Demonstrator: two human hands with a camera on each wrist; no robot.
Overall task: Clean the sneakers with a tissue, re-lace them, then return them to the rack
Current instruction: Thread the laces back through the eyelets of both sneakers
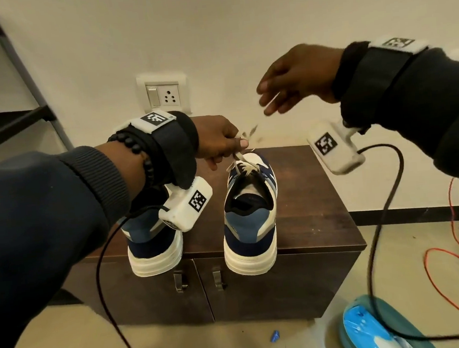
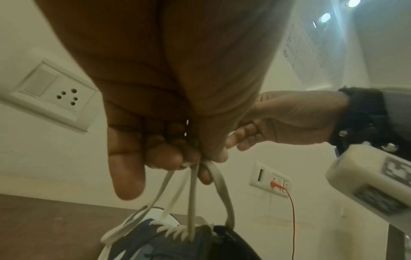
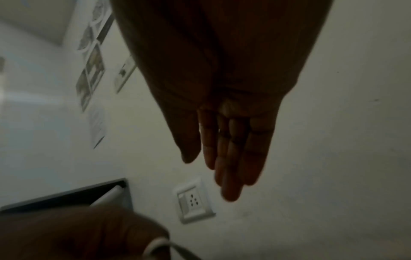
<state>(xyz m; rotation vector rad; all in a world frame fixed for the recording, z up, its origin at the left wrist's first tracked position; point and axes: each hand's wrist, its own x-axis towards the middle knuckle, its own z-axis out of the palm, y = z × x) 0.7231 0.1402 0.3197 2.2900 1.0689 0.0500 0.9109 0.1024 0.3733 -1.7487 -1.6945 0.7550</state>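
Observation:
Two blue, navy and white sneakers stand heel-first on a dark wooden cabinet point(image 1: 308, 194). The right sneaker point(image 1: 250, 216) has off-white laces point(image 1: 243, 165) drawn up from its tongue. My left hand point(image 1: 220, 142) pinches those laces point(image 2: 193, 190) in a bunch above the shoe point(image 2: 160, 241). The left sneaker point(image 1: 154, 244) is partly hidden behind my left wrist camera. My right hand point(image 1: 289, 82) hovers up and to the right of the laces, fingers straight, holding nothing; in the right wrist view its fingers point(image 3: 231, 158) are extended toward the wall.
A dark shoe rack point(image 1: 9, 110) stands at the far left. A wall socket point(image 1: 163, 95) sits behind the cabinet. On the floor to the right lie a teal and blue pack point(image 1: 375, 330), an orange cable point(image 1: 451, 279) and black camera cables point(image 1: 373, 244).

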